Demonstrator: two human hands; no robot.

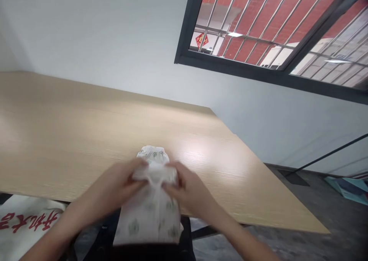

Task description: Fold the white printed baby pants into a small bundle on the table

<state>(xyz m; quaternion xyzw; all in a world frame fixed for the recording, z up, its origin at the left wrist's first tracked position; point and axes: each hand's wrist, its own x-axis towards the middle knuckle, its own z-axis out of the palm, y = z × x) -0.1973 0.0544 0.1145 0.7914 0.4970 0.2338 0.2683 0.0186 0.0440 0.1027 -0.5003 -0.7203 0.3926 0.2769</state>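
Note:
A white disposable diaper (pixel 151 211) with a small green print is bunched in the middle, and its soft material is creased there. My left hand (pixel 120 180) grips its left side, and my right hand (pixel 185 188) pinches its right side, with the two hands close together. One end of the diaper rests on the light wood table (pixel 86 138). The other end hangs toward me past the table's near edge, and its lowest part is cut off by the bottom of the picture.
A white cloth with red characters (pixel 25 222) lies at lower left, below the table edge. Black furniture (pixel 184 234) stands under my hands. The table's right edge drops to a grey floor (pixel 324 215), where blue sheets (pixel 347 188) lie. A barred window (pixel 258 30) is high on the wall.

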